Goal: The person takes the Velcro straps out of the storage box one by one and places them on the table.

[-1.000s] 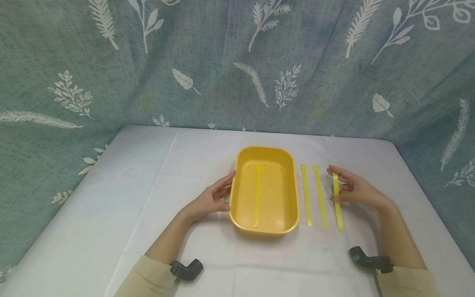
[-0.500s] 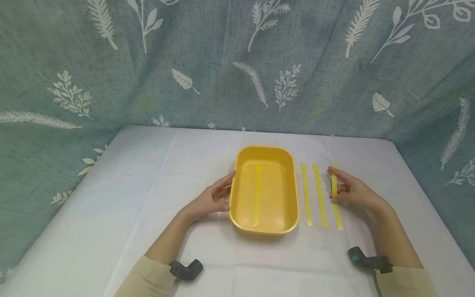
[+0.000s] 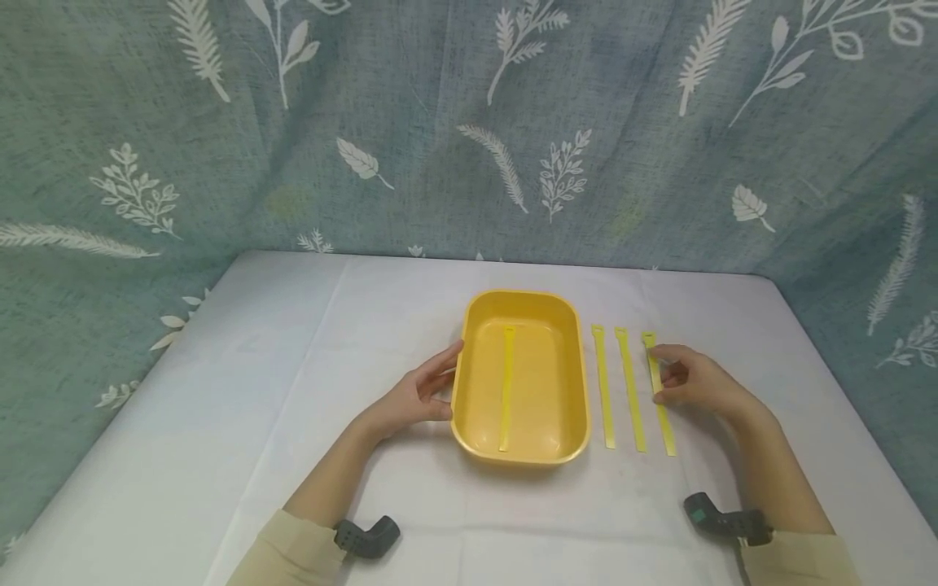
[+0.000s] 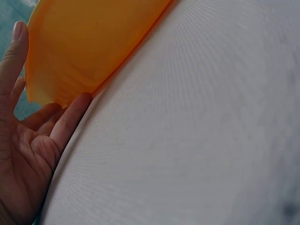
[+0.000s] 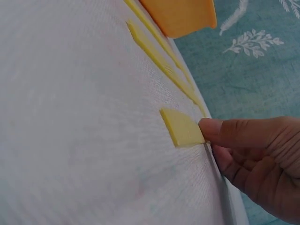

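On the white table stands a yellow plastic basin [image 3: 548, 391], with one flat yellow strap [image 3: 506, 391] lying lengthwise inside. My left hand [image 3: 410, 397] rests against the basin's left outer wall, its fingers and thumb spread along it. To the basin's right, a near strap [image 3: 604, 391] and a middle strap [image 3: 631, 391] lie side by side, each with a slotted far end. With its thumb and fingers, my right hand [image 3: 699, 382] holds the rightmost strap [image 3: 664, 427] around its upper half. In the right wrist view, the thumb [image 5: 225, 131] overlaps this strap's edge.
A white cloth [image 3: 344, 325] covers the table, with a green leaf-patterned curtain [image 3: 440, 203] behind it. Dark wrist devices sit on both forearms, the left one [image 3: 366, 539] and the right one [image 3: 725, 521].
My right hand has slid slightly towards me, uncovering the rightmost strap's slotted end. That strap's far end has shifted left. My left hand and the basin stay in place.
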The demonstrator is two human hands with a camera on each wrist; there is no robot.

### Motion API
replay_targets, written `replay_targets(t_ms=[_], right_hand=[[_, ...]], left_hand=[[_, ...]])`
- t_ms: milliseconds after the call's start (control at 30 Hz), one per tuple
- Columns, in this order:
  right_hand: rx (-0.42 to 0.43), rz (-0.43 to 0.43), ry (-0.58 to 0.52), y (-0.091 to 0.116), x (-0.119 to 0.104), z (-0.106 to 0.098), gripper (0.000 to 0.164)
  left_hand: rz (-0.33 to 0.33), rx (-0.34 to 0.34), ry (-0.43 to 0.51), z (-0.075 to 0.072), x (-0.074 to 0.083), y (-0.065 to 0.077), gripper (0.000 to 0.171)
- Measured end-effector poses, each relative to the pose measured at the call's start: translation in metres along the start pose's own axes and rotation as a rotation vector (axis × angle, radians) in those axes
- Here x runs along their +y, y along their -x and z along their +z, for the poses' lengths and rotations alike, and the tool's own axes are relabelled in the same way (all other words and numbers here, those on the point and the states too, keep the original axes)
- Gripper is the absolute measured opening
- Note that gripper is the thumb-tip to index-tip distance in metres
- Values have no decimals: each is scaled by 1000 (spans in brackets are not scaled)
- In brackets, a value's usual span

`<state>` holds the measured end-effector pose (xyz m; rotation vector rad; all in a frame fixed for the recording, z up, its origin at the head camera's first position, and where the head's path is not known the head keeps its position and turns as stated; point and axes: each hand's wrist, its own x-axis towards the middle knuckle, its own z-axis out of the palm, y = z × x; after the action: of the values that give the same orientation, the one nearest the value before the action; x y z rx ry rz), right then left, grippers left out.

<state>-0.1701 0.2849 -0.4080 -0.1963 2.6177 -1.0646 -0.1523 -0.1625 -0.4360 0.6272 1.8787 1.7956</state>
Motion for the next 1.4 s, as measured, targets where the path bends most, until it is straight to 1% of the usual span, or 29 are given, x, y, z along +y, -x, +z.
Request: replay_targets(t_ms=[100, 233, 300, 367, 467, 600, 733, 833, 1067, 1400], right_hand=[[31, 7, 29, 0, 2, 1, 73], [46, 8, 50, -2, 6, 2, 72], [46, 26, 52, -2, 6, 2, 74], [38, 40, 30, -2, 7, 1, 76], [19, 45, -31, 0, 7, -2, 79], [-3, -8, -110, 3, 4, -8, 77], [-17, -83, -199, 7, -5, -12, 71], [-28, -131, -259, 10, -12, -13, 69], [-33, -154, -267, 11, -27, -13, 66], [-115, -204, -284, -2, -50, -16, 66]], left_hand=[[0, 3, -7, 0, 1, 0, 93], [-1, 2, 9, 0, 1, 0, 94], [1, 1, 13, 0, 0, 0, 94], [-1, 3, 11, 0, 0, 0, 94], [5, 2, 0, -1, -1, 0, 94], [9, 0, -16, -1, -2, 0, 93], [14, 8, -16, -2, -2, 0, 93], [12, 8, -12, -2, -2, 0, 93], [11, 0, -25, -2, 0, -1, 92], [6, 1, -8, -3, -3, 0, 92]])
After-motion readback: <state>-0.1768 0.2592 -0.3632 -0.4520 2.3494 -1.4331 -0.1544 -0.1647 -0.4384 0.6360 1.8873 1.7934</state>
